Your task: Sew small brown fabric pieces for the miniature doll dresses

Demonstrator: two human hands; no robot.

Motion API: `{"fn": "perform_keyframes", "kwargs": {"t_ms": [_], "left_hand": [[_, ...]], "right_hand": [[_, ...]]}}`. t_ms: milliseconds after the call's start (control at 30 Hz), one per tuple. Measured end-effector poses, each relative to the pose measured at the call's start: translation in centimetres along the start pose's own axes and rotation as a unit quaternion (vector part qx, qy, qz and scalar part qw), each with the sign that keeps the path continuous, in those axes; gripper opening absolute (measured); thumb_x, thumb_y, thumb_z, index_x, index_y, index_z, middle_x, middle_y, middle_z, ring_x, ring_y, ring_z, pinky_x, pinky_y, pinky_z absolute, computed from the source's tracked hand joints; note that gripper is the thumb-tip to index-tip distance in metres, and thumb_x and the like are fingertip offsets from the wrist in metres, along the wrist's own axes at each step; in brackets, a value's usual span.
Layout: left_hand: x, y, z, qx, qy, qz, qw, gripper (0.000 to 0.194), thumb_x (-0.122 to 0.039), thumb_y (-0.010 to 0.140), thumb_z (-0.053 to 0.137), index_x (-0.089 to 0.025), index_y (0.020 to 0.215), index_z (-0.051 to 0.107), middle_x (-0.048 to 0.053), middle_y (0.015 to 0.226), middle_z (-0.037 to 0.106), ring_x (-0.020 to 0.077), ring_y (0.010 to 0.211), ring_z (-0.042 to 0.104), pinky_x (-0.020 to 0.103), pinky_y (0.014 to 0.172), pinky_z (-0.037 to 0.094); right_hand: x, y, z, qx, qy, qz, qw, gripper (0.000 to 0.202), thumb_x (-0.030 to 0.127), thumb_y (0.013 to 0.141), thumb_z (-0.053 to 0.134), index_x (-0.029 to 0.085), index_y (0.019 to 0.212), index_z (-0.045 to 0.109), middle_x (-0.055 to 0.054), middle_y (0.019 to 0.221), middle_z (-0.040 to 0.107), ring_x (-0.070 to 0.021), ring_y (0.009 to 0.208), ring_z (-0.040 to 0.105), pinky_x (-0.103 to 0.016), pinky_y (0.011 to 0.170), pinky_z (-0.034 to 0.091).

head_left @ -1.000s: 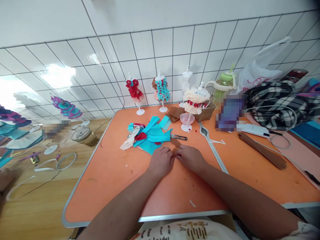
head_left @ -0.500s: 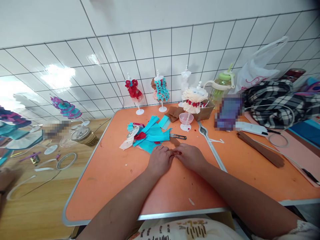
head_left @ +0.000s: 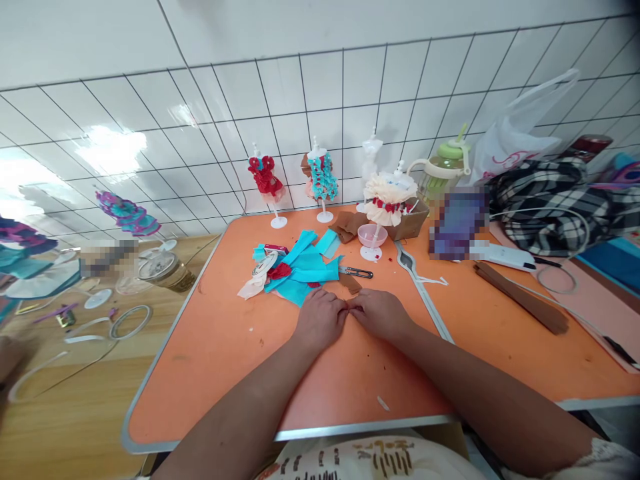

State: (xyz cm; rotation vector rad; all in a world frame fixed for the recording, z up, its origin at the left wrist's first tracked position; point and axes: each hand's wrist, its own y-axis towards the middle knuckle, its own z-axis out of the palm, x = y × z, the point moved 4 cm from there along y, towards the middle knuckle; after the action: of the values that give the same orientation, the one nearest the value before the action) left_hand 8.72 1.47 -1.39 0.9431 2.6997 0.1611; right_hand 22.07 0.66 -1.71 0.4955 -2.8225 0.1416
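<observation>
My left hand [head_left: 320, 320] and my right hand [head_left: 380, 315] meet fingertip to fingertip low over the orange table. Both are closed in a pinch, and whatever small thing lies between the fingertips is hidden. Just behind the fingers is a small piece of brown crepe paper [head_left: 350, 284]. Beyond my left hand lie strips of bright blue crepe paper [head_left: 305, 273], a red scrap [head_left: 279, 271] and a roll of white tape [head_left: 264, 264]. A pair of thread snips [head_left: 357, 272] rests beside the blue paper.
Small dress forms in red [head_left: 266, 177], blue [head_left: 323, 177] and cream ruffles [head_left: 390, 200] stand along the tiled wall. A pink bowl [head_left: 372, 235] sits in front. Folded brown strips [head_left: 520, 298], a phone [head_left: 459, 223] and a cup [head_left: 445, 167] are at right. Another person's hand [head_left: 15, 360] shows far left.
The fingertips have drawn slightly closer together, and my right hand has shifted a little, showing more of the brown paper behind it. The view has tilted slightly.
</observation>
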Motion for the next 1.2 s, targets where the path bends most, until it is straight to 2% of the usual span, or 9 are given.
{"fn": "perform_keyframes", "kwargs": {"t_ms": [167, 300, 433, 567, 667, 800, 933, 1200], "left_hand": [[0.05, -0.05, -0.15, 0.001, -0.007, -0.003, 1.000, 0.020, -0.025, 0.086, 0.050, -0.024, 0.089, 0.069, 0.004, 0.079, 0.066, 0.0190, 0.082, 0.056, 0.037, 0.085, 0.038], [0.14, 0.09, -0.19, 0.003, -0.011, -0.007, 1.000, 0.019, -0.027, 0.086, 0.051, -0.022, 0.086, 0.068, 0.005, 0.081, 0.066, 0.0190, 0.083, 0.056, 0.037, 0.086, 0.038], [0.12, 0.19, -0.20, 0.010, -0.009, -0.004, 1.000, 0.019, -0.027, 0.086, 0.050, -0.023, 0.087, 0.069, 0.005, 0.079, 0.066, 0.0192, 0.083, 0.056, 0.038, 0.087, 0.037], [0.07, 0.12, -0.25, 0.001, -0.003, -0.003, 1.000, 0.018, -0.026, 0.085, 0.051, -0.024, 0.086, 0.069, 0.003, 0.079, 0.065, 0.0190, 0.083, 0.056, 0.039, 0.090, 0.036], [0.08, 0.09, -0.27, -0.002, -0.007, -0.004, 1.000, 0.018, -0.026, 0.085, 0.052, -0.025, 0.087, 0.069, 0.003, 0.080, 0.065, 0.0185, 0.083, 0.056, 0.039, 0.091, 0.036], [0.23, 0.14, -0.19, 0.002, -0.009, -0.013, 1.000, 0.017, -0.029, 0.085, 0.053, -0.023, 0.083, 0.068, 0.004, 0.080, 0.065, 0.0189, 0.084, 0.056, 0.039, 0.089, 0.037], [0.27, 0.21, -0.10, 0.002, -0.004, -0.014, 1.000, 0.017, -0.028, 0.085, 0.052, -0.022, 0.088, 0.067, 0.004, 0.081, 0.066, 0.0193, 0.085, 0.056, 0.037, 0.085, 0.038], [0.21, 0.25, -0.11, 0.007, 0.004, -0.016, 1.000, 0.018, -0.029, 0.085, 0.052, -0.020, 0.078, 0.067, 0.004, 0.079, 0.065, 0.0189, 0.082, 0.056, 0.037, 0.086, 0.037]], "right_hand": [[-0.12, 0.00, -0.06, 0.003, 0.002, -0.013, 1.000, 0.027, 0.035, 0.090, 0.041, 0.032, 0.097, 0.068, 0.000, 0.088, 0.063, -0.0139, 0.080, 0.057, -0.024, 0.057, 0.027], [-0.08, 0.13, 0.01, 0.009, -0.012, -0.017, 1.000, 0.034, 0.034, 0.093, 0.035, 0.030, 0.095, 0.068, -0.001, 0.087, 0.062, -0.0137, 0.079, 0.057, -0.025, 0.058, 0.028], [-0.03, 0.11, 0.00, 0.007, -0.017, -0.002, 1.000, 0.030, 0.031, 0.092, 0.038, 0.026, 0.090, 0.068, -0.001, 0.088, 0.062, -0.0137, 0.078, 0.057, -0.024, 0.058, 0.029], [-0.09, 0.06, -0.02, -0.013, 0.002, -0.001, 1.000, 0.025, 0.032, 0.091, 0.041, 0.028, 0.095, 0.065, 0.000, 0.093, 0.062, -0.0138, 0.082, 0.057, -0.024, 0.058, 0.030], [-0.17, 0.11, 0.16, -0.007, -0.004, -0.002, 1.000, 0.028, 0.034, 0.092, 0.039, 0.029, 0.095, 0.066, 0.000, 0.093, 0.062, -0.0137, 0.082, 0.058, -0.024, 0.058, 0.030], [-0.27, 0.19, 0.30, 0.005, -0.014, 0.006, 1.000, 0.030, 0.033, 0.093, 0.037, 0.028, 0.092, 0.067, -0.001, 0.091, 0.063, -0.0140, 0.080, 0.057, -0.024, 0.058, 0.029], [-0.21, 0.21, 0.34, 0.015, -0.004, 0.005, 1.000, 0.030, 0.033, 0.092, 0.038, 0.026, 0.094, 0.067, -0.003, 0.093, 0.063, -0.0149, 0.084, 0.058, -0.024, 0.060, 0.031], [-0.25, 0.11, 0.18, 0.018, -0.020, 0.038, 0.999, 0.026, 0.039, 0.091, 0.042, 0.024, 0.090, 0.064, -0.002, 0.095, 0.060, -0.0152, 0.086, 0.057, -0.024, 0.059, 0.032]]}}
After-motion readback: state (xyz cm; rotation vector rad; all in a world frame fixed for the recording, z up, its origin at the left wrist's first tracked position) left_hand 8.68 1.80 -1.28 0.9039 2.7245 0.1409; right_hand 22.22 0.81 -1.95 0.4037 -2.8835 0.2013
